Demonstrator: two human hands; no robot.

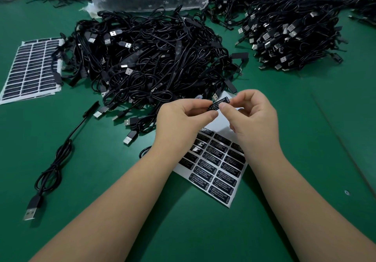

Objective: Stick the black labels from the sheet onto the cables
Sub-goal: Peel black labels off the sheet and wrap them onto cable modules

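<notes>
Black and glossy with white print reading "LED CONTROLLER", the label (pixel 220 103) sits on a small dark piece of a cable, held up between both hands over the middle of the table (pixel 305 139). Whether it is already fully stuck down cannot be told. Under the hands lies the label sheet (pixel 215 166), white backing with rows of the same black labels; its far rows are bare.

Both forearms reach in from the near edge and converge. The left hand (pixel 183 117) is turned palm inward, its fingers (pixel 201 104) curled and pinching the left end of the labelled piece against the thumb. The right hand (pixel 254 115) mirrors it, its thumb tip pressed on the label's face and its other fingers curled behind the right end.

Behind the hands a big heap of cables (pixel 150 58) fills the table's centre, with a second heap (pixel 289 34) toward the far right corner. Another label sheet (pixel 30 68) lies at the left edge, and a single coiled cable (pixel 55 164) lies near the left.
</notes>
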